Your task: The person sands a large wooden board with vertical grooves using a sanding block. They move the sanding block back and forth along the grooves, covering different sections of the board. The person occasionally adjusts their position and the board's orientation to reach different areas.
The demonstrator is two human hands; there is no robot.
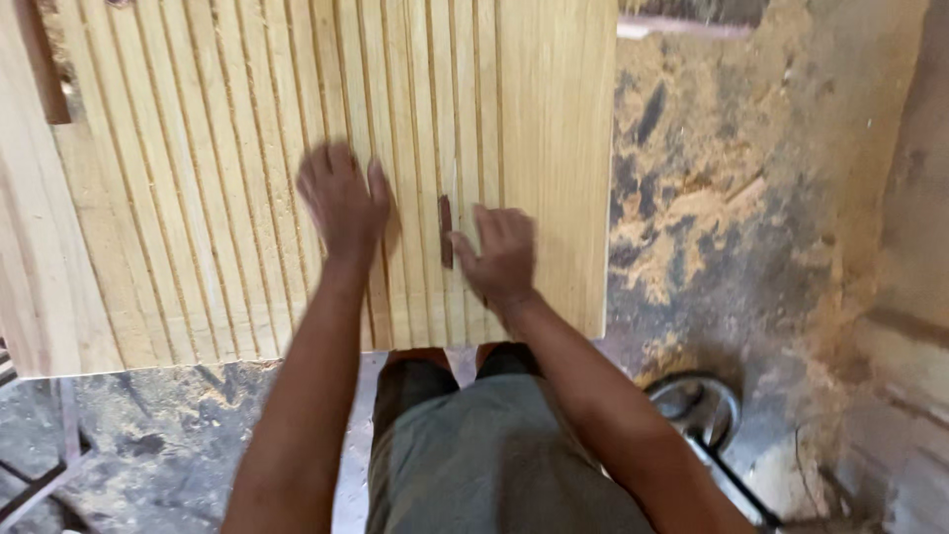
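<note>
Sawdust [692, 227] covers the floor [870, 148] beside a metal wheel [697, 405].

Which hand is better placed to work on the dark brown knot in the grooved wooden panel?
Right, probably. The right hand lies beside the dark brown knot on the pale grooved wooden panel, fingertips almost touching it. The left hand rests flat several grooves away.

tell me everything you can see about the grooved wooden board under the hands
The grooved wooden board is a wide, pale panel of what looks like light raw timber, cut with many narrow parallel grooves running away from the person; its right part is plain and ungrooved. A small dark knot or slot sits near its near edge. It lies flat, its near edge overhanging the person's legs, above a sawdust-strewn floor. The left hand rests flat on it, and the right hand touches it beside the dark mark.
</note>
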